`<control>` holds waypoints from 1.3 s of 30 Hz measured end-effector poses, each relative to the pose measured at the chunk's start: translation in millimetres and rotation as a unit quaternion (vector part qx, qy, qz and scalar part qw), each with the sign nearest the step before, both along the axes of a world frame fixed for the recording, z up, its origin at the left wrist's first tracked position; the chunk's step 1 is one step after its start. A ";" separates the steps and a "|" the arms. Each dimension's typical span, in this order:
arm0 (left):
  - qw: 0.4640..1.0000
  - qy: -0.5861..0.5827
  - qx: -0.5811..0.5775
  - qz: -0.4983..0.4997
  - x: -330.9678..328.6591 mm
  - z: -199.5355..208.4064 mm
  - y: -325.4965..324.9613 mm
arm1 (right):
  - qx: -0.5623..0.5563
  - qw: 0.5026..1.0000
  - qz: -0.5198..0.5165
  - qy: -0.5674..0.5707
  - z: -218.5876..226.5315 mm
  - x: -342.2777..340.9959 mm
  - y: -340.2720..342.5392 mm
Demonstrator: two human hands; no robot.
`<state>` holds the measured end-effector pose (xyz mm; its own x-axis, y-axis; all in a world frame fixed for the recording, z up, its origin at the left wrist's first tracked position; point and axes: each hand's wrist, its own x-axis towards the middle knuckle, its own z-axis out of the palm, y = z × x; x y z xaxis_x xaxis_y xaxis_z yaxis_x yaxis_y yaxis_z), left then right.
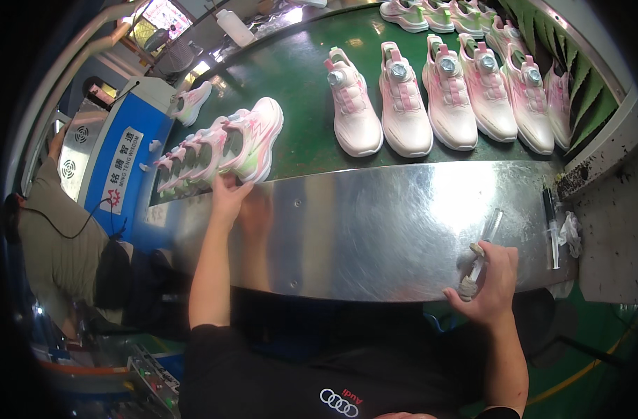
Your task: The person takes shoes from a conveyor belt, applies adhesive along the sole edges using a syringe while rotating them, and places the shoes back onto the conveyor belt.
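Observation:
My left hand [229, 199] grips the near end of a pink and white sneaker [252, 140] from below. The shoe is tilted at the near end of a row of similar sneakers [193, 157] on the left. My right hand [492, 283] curls around a clear syringe [494, 225] on the metal ledge at the right. A greyish lump [467, 288] shows at the syringe's near end, beside my thumb. How firmly the fingers press on it is hard to make out.
Several pink and white sneakers [406, 105] with dial closures stand on the green belt [298, 77]. A second syringe [551, 227] and crumpled white plastic [570, 234] lie at the ledge's right end. A blue machine [116, 167] and a person [60, 237] are at left.

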<state>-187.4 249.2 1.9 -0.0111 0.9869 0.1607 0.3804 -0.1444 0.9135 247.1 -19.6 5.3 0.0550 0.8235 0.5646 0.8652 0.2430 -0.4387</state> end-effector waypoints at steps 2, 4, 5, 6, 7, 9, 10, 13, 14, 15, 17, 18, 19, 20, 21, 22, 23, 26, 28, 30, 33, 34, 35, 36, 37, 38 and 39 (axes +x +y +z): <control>0.997 0.052 0.045 -0.048 8.3 -1.3 24.2 | -0.004 1.000 -0.006 -0.001 1.0 0.8 -2.5; 0.997 -0.004 -0.069 0.025 -6.5 -13.1 51.5 | -0.008 1.000 -0.011 0.004 2.8 -3.2 -3.2; 0.998 -0.003 -0.069 0.012 4.1 -12.6 54.6 | -0.019 1.000 -0.018 0.003 2.1 -4.8 -3.9; 0.999 -0.030 -0.015 0.016 16.6 -8.9 50.7 | -0.020 0.999 -0.030 0.004 2.3 -5.6 -4.7; 0.997 -0.057 0.040 0.022 26.7 -2.8 47.2 | -0.024 0.999 -0.034 0.000 2.4 -6.5 -4.9; 0.998 -0.049 0.039 0.013 34.6 14.0 40.7 | -0.025 0.999 -0.036 -0.002 2.0 -4.0 -6.3; 0.999 -0.040 0.021 -0.005 34.5 22.1 36.6 | -0.025 0.999 -0.035 0.000 1.0 -3.2 -7.4; 0.989 -0.082 -0.123 -0.013 36.3 42.2 6.0 | -0.025 0.999 -0.034 -0.006 -1.4 -1.3 -9.2; 0.993 -0.055 -0.108 -0.004 30.8 50.5 -14.1 | -0.020 0.999 -0.026 0.000 -1.3 -1.4 -7.9; 0.995 -0.031 -0.096 0.002 28.7 55.1 -33.0 | -0.022 0.999 -0.024 -0.001 -0.9 -0.7 -7.7; 0.991 -0.063 -0.027 -0.118 46.9 66.8 -81.7 | -0.016 1.000 -0.009 0.014 -1.3 0.0 -7.4; 0.987 -0.051 0.019 -0.153 51.2 61.9 -98.3 | -0.020 1.000 -0.004 0.011 0.3 -0.6 -7.5; 0.980 -0.033 0.068 -0.183 51.9 61.7 -114.3 | -0.015 0.999 0.002 0.045 2.9 -1.1 -8.0; 0.963 0.107 0.124 -0.213 48.2 55.9 -125.7 | -0.013 0.997 0.005 0.075 5.5 -1.2 -9.7; 0.924 0.244 0.176 -0.238 51.6 54.3 -135.7 | -0.014 0.997 0.013 0.072 5.8 -0.6 -10.8; 0.917 0.267 0.166 -0.245 61.7 50.0 -150.9 | -0.026 0.996 0.013 0.089 5.6 0.8 -13.3; 0.911 0.288 0.155 -0.252 78.6 48.9 -166.1 | -0.039 0.994 0.014 0.104 4.7 2.6 -16.6; 0.920 -0.201 -0.207 -0.265 75.9 47.0 -173.5 | -0.070 0.987 0.019 0.144 7.0 4.1 -29.3; 0.926 -0.224 -0.218 -0.210 69.1 43.2 -142.5 | -0.123 0.973 0.017 0.192 9.6 7.7 -41.7; 0.956 -0.184 -0.168 -0.157 71.3 33.4 -90.1 | -0.122 0.961 0.024 0.248 1.7 13.6 -54.2; 0.957 -0.122 -0.235 -0.118 87.7 5.5 -16.8 | -0.144 0.919 0.015 0.367 3.8 15.7 -62.2; 0.963 -0.015 -0.239 -0.123 101.7 11.6 -10.8 | -0.136 0.917 0.009 0.374 4.0 14.9 -61.8; 0.957 0.093 -0.243 -0.125 112.7 18.8 -10.0 | -0.128 0.915 0.003 0.382 4.6 13.5 -61.2; 0.955 0.110 -0.237 -0.140 118.8 20.0 -9.7 | -0.130 0.918 -0.007 0.376 8.3 12.1 -61.1; 0.952 0.127 -0.231 -0.155 123.8 20.5 -9.2 | -0.131 0.918 -0.001 0.374 10.9 12.7 -60.5; 0.952 0.149 -0.215 -0.161 128.7 20.0 -4.4 | -0.137 0.907 0.000 0.399 14.1 14.7 -61.4; 0.952 0.141 -0.219 -0.163 133.4 17.4 -2.1 | -0.143 0.894 -0.001 0.424 16.3 15.9 -62.5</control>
<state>-53.9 247.1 19.3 0.2899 0.9034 -0.3159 0.6196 0.0744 0.7814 262.9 -82.0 21.6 0.3651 0.9269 0.0867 0.1928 0.0158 -0.9811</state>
